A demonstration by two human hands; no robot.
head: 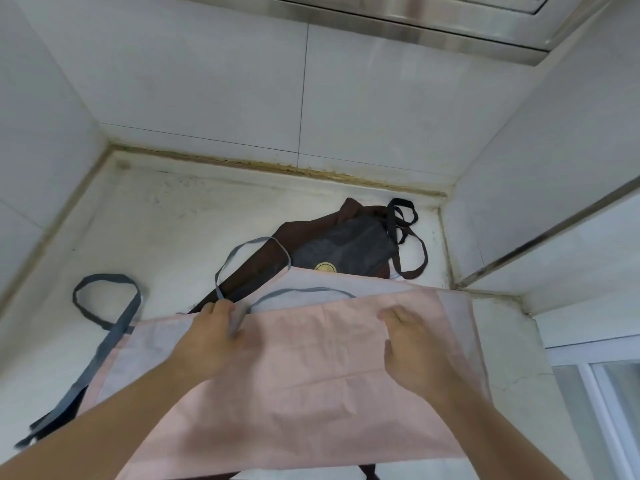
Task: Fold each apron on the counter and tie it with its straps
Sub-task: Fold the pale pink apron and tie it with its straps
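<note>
Pink apron (304, 386) is spread across the front-right part of the white surface (166, 220), w/ its top portion folded back toward the front edge; a paler underside strip is seen along the fold's far side. Left hand (211, 334) is laid at the fold's left end, fingers curled over the edge & a grey strap (239, 265) pinched there; that strap is looped up over a dark brown apron (311, 244). Right hand (412, 344) is pressed flat on the fold near its right end, fingers relaxed & spread, nothing gripped; hands are held well apart. Another grey strap (107, 306) is curled in a loop toward the left edge & trailed down to the front-left corner. Brown apron is bunched in the back-right corner, partly covered by the pink one; a black fabric patch w/ a round yellow badge (325, 267) is seen on it; its dark straps (405, 233) are tangled close to the right wall.
</note>
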